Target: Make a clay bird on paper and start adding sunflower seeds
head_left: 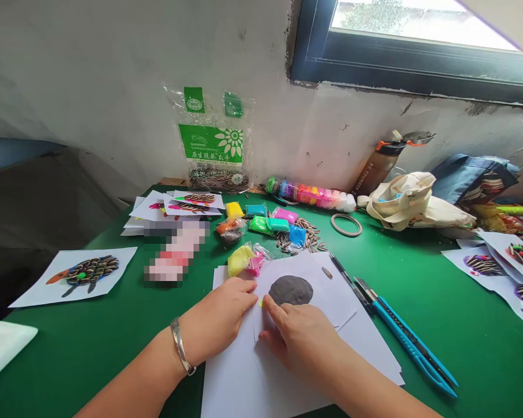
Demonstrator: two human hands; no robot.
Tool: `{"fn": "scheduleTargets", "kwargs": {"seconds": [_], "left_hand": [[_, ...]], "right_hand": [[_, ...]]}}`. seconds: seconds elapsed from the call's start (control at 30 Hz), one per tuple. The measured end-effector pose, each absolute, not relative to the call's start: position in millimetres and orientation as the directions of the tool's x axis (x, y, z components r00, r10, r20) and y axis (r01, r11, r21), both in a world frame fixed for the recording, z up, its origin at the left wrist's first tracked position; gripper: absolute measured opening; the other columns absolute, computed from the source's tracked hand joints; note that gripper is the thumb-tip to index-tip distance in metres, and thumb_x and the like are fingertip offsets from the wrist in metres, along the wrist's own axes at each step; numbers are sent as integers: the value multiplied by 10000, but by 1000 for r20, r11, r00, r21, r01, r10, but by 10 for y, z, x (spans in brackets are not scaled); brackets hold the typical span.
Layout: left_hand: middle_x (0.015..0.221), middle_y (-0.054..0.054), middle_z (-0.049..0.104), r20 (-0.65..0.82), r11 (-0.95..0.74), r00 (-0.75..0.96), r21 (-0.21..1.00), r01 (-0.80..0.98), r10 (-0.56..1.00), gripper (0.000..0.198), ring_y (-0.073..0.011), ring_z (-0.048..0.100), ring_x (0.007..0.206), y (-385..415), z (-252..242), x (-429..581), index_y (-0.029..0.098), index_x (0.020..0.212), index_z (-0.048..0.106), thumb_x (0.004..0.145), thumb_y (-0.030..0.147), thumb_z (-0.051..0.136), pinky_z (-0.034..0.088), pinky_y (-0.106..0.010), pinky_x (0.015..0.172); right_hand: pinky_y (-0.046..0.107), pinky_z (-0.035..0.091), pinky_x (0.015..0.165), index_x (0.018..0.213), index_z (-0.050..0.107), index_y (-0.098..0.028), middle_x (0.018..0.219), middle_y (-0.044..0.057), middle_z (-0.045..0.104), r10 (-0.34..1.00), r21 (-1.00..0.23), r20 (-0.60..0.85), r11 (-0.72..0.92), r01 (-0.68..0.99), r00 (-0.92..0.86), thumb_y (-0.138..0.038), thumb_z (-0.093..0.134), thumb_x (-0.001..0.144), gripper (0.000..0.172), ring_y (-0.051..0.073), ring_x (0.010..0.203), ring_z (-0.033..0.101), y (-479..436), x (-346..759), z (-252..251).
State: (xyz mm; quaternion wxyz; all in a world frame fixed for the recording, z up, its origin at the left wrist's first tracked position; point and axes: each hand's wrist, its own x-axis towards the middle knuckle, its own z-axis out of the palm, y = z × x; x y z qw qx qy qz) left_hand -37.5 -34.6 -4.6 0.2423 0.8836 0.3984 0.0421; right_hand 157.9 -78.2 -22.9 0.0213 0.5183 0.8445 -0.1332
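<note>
A flat grey clay oval lies on a white sheet of paper on the green table. My left hand, a metal bangle on its wrist, is curled with fingertips pinching a tiny yellow-green bit of clay at the oval's left edge. My right hand rests on the paper, index finger stretched out and pressing at the same spot. A yellow clay lump in a plastic bag sits just behind the left hand.
Small coloured clay packets and loose sunflower seeds lie behind the paper. Blue utility knives and a pen lie to the right. A seed bag leans on the wall. Finished seed pictures lie left and right.
</note>
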Motion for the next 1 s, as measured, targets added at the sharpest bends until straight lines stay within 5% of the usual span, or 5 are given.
{"fn": "scheduleTargets", "kwargs": {"seconds": [0.37, 0.8, 1.0], "left_hand": [[1209, -124, 616, -134, -579, 685, 433, 691, 717, 367, -259, 560, 1134, -357, 10, -341, 162, 1111, 692, 924, 75, 388, 503, -363, 944], [1199, -126, 596, -118, -604, 692, 401, 689, 712, 358, -262, 540, 1101, -391, -29, -289, 164, 1202, 624, 947, 99, 381, 501, -402, 932], [1235, -132, 578, -88, -634, 692, 330, 699, 717, 384, -266, 514, 1106, -442, -87, -252, 165, 1246, 593, 930, 69, 398, 509, -425, 932]], "right_hand": [[279, 301, 503, 1320, 498, -170, 851, 57, 732, 893, -211, -239, 336, 918, -381, -374, 512, 915, 453, 234, 725, 690, -742, 1560, -161], [294, 404, 598, 1428, 406, -159, 930, 70, 726, 885, -321, -257, 300, 898, -388, -329, 517, 921, 546, 229, 795, 685, -791, 1679, -53], [316, 415, 597, 1424, 436, -161, 958, 89, 714, 863, -223, -259, 383, 896, -434, -326, 507, 912, 542, 250, 781, 683, -820, 1676, -95]]}}
